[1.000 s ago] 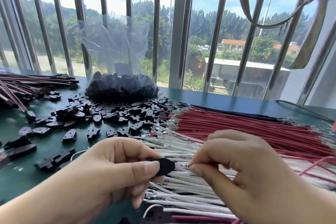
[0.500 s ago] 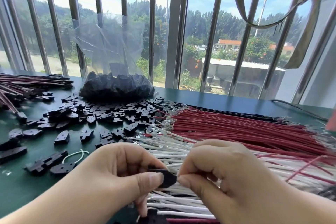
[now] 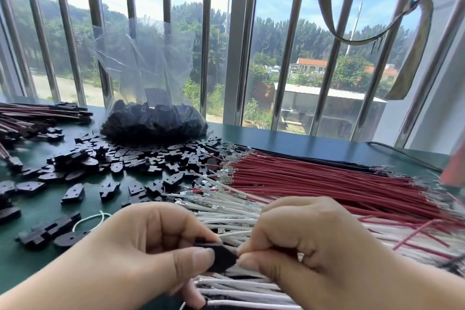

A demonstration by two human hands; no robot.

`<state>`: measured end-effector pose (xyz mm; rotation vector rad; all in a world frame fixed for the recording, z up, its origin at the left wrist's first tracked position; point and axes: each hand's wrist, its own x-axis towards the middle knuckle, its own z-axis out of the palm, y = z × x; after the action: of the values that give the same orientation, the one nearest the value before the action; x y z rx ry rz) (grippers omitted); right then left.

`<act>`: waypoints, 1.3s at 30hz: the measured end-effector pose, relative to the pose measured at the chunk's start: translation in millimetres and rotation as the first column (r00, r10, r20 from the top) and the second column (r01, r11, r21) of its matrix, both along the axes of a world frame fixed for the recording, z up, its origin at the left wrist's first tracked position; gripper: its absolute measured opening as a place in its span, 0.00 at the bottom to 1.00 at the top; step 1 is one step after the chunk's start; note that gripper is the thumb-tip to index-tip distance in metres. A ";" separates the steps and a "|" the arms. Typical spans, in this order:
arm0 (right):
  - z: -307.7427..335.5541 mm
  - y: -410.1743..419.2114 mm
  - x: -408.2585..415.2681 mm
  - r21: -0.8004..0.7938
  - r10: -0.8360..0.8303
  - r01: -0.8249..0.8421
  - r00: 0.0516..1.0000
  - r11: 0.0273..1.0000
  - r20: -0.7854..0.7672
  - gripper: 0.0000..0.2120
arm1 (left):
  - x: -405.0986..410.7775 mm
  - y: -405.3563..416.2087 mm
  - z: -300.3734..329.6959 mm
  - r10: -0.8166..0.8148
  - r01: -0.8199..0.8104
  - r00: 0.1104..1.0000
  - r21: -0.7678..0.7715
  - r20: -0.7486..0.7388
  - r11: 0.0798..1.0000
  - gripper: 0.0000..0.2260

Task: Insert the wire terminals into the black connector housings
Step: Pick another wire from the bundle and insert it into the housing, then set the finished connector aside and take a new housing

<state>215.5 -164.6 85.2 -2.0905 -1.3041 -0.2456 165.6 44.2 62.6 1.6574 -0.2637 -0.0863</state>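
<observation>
Holding a black connector housing (image 3: 221, 258) between thumb and fingers, the left hand (image 3: 141, 257) stays low at the near edge of the green table (image 3: 314, 142). The right hand (image 3: 319, 249) has its fingers curled and pinches at the housing's tip; the wire it may hold is hidden. Under both hands lie white wires (image 3: 226, 211). Red wires (image 3: 327, 181) spread toward the right edge. Loose black housings (image 3: 141, 161) are scattered in the middle, in front of a clear bag (image 3: 153, 123) full of them by the far edge.
</observation>
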 end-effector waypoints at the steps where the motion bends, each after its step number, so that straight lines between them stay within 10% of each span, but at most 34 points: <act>1: 4.2 -0.4 1.1 -0.044 -0.005 0.004 0.999 0.999 -0.042 0.05 | 0.2 1.3 0.3 -0.006 0.006 1.000 -0.001 -0.020 1.000 0.22; 6: 42.3 -9.7 32.1 -0.397 -0.064 -0.090 0.931 0.914 -0.359 0.10 | 10.2 5.9 1.9 -0.173 0.175 0.984 0.033 -0.051 0.984 0.09; 9: 54.2 -5.9 99.3 -0.303 -0.321 0.252 0.925 0.919 -0.205 0.13 | 11.5 8.8 4.3 -0.185 0.186 0.982 0.027 -0.031 0.982 0.06; 13: 20.4 2.1 186.3 -0.533 -0.606 0.544 0.792 0.649 0.071 0.18 | 9.8 -0.8 2.5 -0.135 0.139 0.984 0.027 -0.114 0.990 0.08; 15: 1.6 9.6 204.8 -0.603 -0.616 0.543 0.781 0.584 0.106 0.18 | -5.2 0.9 -21.5 -0.116 0.136 0.967 0.075 -0.225 0.988 0.25; 17: -4.2 14.6 212.1 -0.524 -0.628 0.591 0.767 0.613 0.130 0.13 | -2.4 5.0 -26.4 -0.126 0.149 0.962 0.079 -0.242 0.986 0.28; 20: -0.8 17.1 219.0 -0.452 -0.597 0.636 0.763 0.625 0.248 0.04 | 9.5 12.3 2.1 -0.100 0.102 0.994 0.082 -0.037 0.991 0.02; 27: 18.8 0.6 207.3 -0.242 -0.573 0.647 0.757 0.723 0.313 0.04 | 10.6 15.0 1.7 0.006 -0.004 0.998 0.034 -0.056 0.999 0.03; 32: 45.7 -12.8 148.3 0.149 -0.473 0.481 0.877 0.864 -0.083 0.24 | 7.2 12.5 2.1 0.145 -0.145 0.988 0.014 -0.045 0.989 0.04; 35: 49.4 -17.2 101.8 0.057 -0.397 0.406 0.909 0.912 -0.131 0.03 | 7.0 12.2 0.4 0.158 -0.158 0.987 0.033 -0.027 0.987 0.05; 39: 40.5 -25.1 51.5 -0.110 -0.313 0.309 0.950 0.945 -0.020 0.25 | 6.2 12.6 -0.4 0.167 -0.166 0.986 0.078 -0.005 0.983 0.06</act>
<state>266.9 -189.7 125.8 -2.3774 -0.9783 -0.2759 171.8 56.9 62.2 1.7490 -0.1133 0.0205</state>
